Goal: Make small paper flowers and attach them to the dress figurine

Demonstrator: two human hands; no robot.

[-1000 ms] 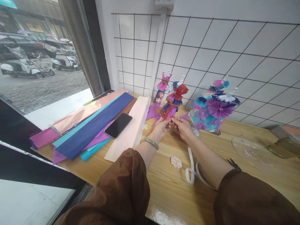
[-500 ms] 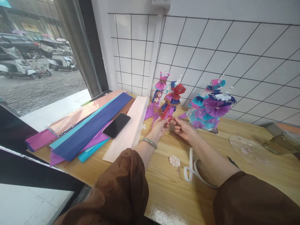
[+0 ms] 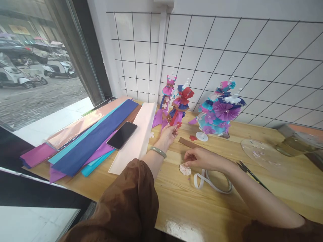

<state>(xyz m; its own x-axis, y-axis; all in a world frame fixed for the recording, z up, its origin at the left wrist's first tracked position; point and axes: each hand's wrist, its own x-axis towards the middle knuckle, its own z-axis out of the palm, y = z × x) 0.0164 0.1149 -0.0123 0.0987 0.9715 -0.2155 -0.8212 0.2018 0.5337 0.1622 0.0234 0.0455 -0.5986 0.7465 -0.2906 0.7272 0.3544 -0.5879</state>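
My left hand [image 3: 169,133] is closed, fingers pinched at the lower edge of a small crepe-paper dress [image 3: 180,111] in red, blue and purple on a doll-sized form. A red paper flower [image 3: 179,125] shows just above those fingertips. Lower on the table, my right hand [image 3: 195,158] has its fingers curled down on the upper edge of a pale pink pleated paper rosette [image 3: 185,169], which lies flat. Beside that hand runs a loop of white tape [image 3: 199,181]. A loose red paper flower [image 3: 193,137] and a brown paper strip [image 3: 185,143] lie beyond it.
Folded crepe-paper sheets [image 3: 96,137] lie left, with a phone [image 3: 122,135] on top. Behind stand a pink-purple dress [image 3: 168,89] and a turquoise-purple one [image 3: 219,114]. On the right are scissors [image 3: 252,174], a clear plate [image 3: 254,158] and a glass jar [image 3: 290,146].
My right hand has left the dress and come down toward me to the rosette. My left hand stays at the dress hem. The view has shifted slightly to the right.
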